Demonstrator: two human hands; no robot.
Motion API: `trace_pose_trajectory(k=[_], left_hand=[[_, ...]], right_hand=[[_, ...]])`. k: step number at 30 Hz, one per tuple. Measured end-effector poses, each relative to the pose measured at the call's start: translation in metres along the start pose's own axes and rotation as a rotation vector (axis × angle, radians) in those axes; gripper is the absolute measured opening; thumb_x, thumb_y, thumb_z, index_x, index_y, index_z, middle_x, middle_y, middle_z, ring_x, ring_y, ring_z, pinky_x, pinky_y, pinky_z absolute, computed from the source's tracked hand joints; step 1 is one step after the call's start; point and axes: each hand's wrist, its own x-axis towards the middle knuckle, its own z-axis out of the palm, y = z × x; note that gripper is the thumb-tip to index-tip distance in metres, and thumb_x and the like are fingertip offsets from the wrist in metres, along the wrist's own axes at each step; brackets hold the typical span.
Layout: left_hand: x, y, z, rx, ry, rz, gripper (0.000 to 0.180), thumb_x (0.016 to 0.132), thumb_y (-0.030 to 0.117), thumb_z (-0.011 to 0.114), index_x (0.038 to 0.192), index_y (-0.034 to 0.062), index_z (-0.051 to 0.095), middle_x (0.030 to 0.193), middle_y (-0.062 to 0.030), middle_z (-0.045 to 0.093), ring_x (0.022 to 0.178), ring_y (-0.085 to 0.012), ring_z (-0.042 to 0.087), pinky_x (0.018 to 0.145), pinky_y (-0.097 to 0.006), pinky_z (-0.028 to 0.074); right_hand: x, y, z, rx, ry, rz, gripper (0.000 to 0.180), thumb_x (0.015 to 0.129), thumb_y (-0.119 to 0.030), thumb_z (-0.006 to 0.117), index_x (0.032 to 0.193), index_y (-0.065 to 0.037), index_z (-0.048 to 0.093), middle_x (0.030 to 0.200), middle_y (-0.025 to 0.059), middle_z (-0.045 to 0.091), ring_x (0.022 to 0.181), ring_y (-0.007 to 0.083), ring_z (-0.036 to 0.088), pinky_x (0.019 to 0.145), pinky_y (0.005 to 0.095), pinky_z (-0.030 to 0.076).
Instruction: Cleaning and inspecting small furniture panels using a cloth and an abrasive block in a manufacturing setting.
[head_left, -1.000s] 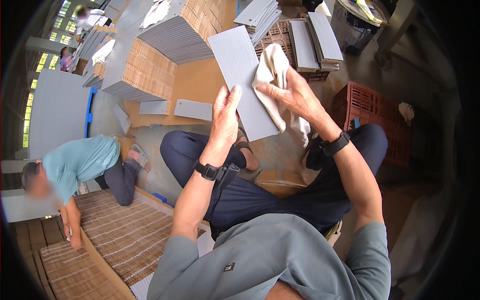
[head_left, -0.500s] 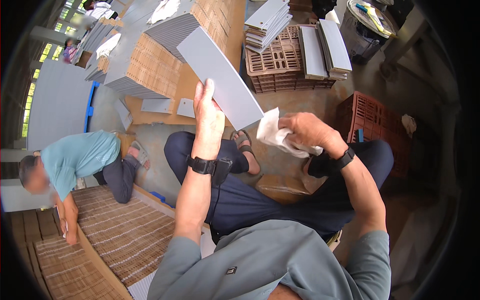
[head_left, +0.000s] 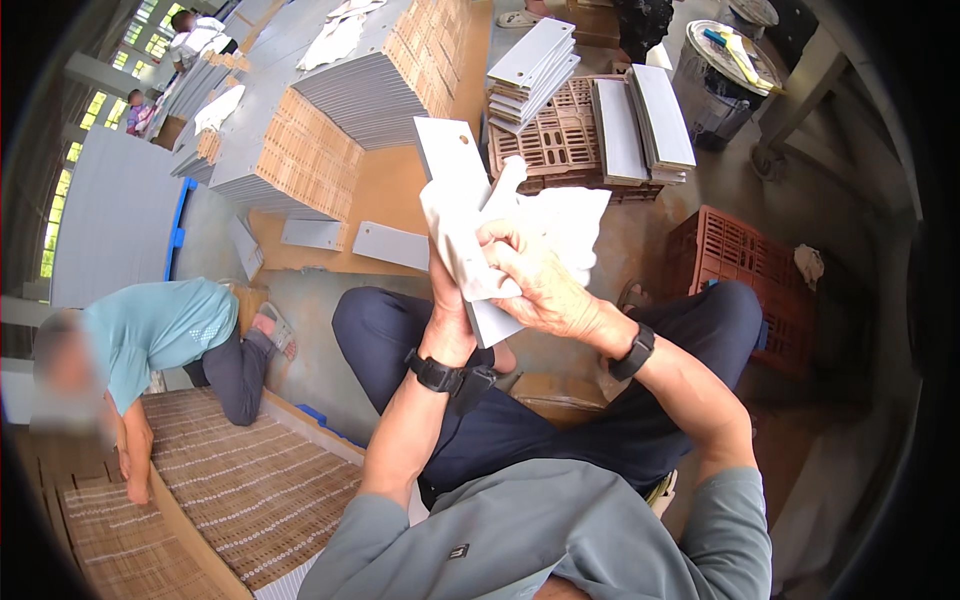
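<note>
A long grey board [head_left: 447, 150] with a small hole near its far end is tilted up in front of me. My left hand [head_left: 449, 318] grips it along its left side, the fingers partly hidden behind the board and cloth. Bunched in my right hand [head_left: 545, 285] is a white cloth [head_left: 570, 225], closed over and pressed against the board's middle. The cloth covers much of the board, and a loose part of it hangs to the right. The board's near end shows just below my right hand.
Behind the board, a brown plastic crate [head_left: 545, 150] carries stacked grey boards [head_left: 655, 120]. Large board stacks [head_left: 310, 155] stand at the far left. A red-brown crate [head_left: 740, 260] and a lidded bucket [head_left: 710, 95] are on the right. A co-worker [head_left: 165, 325] bends over brown-edged stacks [head_left: 250, 470] at left.
My right hand has moved left with the cloth, from beside the board's end onto its face. The board has turned more upright, and my left hand has come lower.
</note>
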Motion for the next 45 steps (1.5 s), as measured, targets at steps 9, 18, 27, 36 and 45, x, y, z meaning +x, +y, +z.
trace_pose_trajectory(k=[9, 18, 27, 36, 45], left_hand=[[-0.024, 0.000, 0.071, -0.077, -0.035, -0.236, 0.068, 0.101, 0.057, 0.039, 0.143, 0.0034, 0.040, 0.135, -0.0170, 0.052, 0.117, -0.0278, 0.058, 0.097, -0.039, 0.052], [-0.037, -0.024, 0.068, 0.000, -0.355, -0.298, 0.086, 0.097, 0.066, 0.040, 0.147, -0.0044, 0.036, 0.137, -0.0275, 0.051, 0.108, -0.0310, 0.063, 0.092, -0.043, 0.055], [-0.028, -0.025, 0.063, -0.205, -0.281, -0.391, 0.084, 0.097, 0.068, 0.037, 0.146, -0.0001, 0.039, 0.135, -0.0259, 0.053, 0.109, -0.0339, 0.064, 0.094, -0.045, 0.054], [-0.033, -0.040, 0.073, -0.254, -0.224, -0.549, 0.080, 0.100, 0.065, 0.030, 0.145, -0.0007, 0.038, 0.133, -0.0286, 0.052, 0.099, -0.0344, 0.066, 0.079, -0.049, 0.059], [-0.032, -0.029, 0.062, -0.182, -0.311, -0.456, 0.086, 0.098, 0.068, 0.029, 0.147, -0.0024, 0.034, 0.134, -0.0272, 0.051, 0.104, -0.0315, 0.063, 0.086, -0.045, 0.058]], right_hand=[[0.019, 0.043, -0.045, -0.427, 0.203, -0.031, 0.034, 0.080, -0.021, 0.075, 0.109, -0.011, 0.061, 0.139, 0.0118, 0.048, 0.136, 0.0427, 0.036, 0.112, 0.0568, 0.032], [0.013, 0.080, -0.136, -0.167, 0.743, 0.457, 0.021, 0.097, -0.020, 0.060, 0.110, -0.004, 0.064, 0.096, 0.0102, 0.071, 0.088, 0.0167, 0.065, 0.080, 0.0329, 0.051], [0.010, -0.002, -0.122, -0.296, 0.422, 0.066, 0.028, 0.079, -0.010, 0.073, 0.105, -0.003, 0.065, 0.105, 0.0112, 0.063, 0.094, 0.0249, 0.064, 0.083, 0.0346, 0.051], [0.002, 0.062, -0.109, -0.520, 0.311, 0.447, 0.020, 0.090, -0.019, 0.068, 0.105, -0.007, 0.069, 0.116, 0.0160, 0.064, 0.107, 0.0339, 0.062, 0.092, 0.0444, 0.050], [-0.004, 0.033, -0.133, -0.433, 0.355, 0.358, 0.031, 0.091, -0.024, 0.063, 0.113, -0.002, 0.065, 0.102, 0.0149, 0.064, 0.091, 0.0315, 0.066, 0.082, 0.0413, 0.052]])
